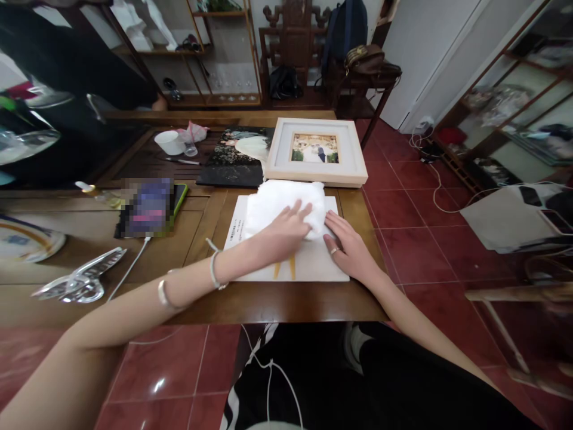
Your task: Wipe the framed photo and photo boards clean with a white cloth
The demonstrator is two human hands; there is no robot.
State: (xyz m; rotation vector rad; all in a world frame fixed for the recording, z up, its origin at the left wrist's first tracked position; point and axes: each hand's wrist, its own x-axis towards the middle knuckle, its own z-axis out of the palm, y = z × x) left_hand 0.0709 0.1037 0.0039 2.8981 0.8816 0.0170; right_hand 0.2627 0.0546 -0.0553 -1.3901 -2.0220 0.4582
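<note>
On the wooden table's near edge lies a flat white panel (320, 263) with a barcode label at its left and two yellow strips near the bottom. A folded white cloth (286, 197) covers much of its upper part. My left hand (290, 230) rests on the cloth with its fingers spread, pressing it against the panel. What is under the cloth is hidden. At the panel's right edge lies my right hand (347, 245), fingers stretched out along the border and the thumb, with a ring, lower down. Just beyond the cloth is a light wood picture frame (280, 146) holding a small photo.
A dark photo print (224, 161) lies left of the frame. Farther left are a white cup (170, 143), a pen (183, 160), a phone (179, 200) on a cable, a dropper bottle (101, 194) and a shiny silver ornament (85, 280). A person in dark clothes (85, 54) stands across the table.
</note>
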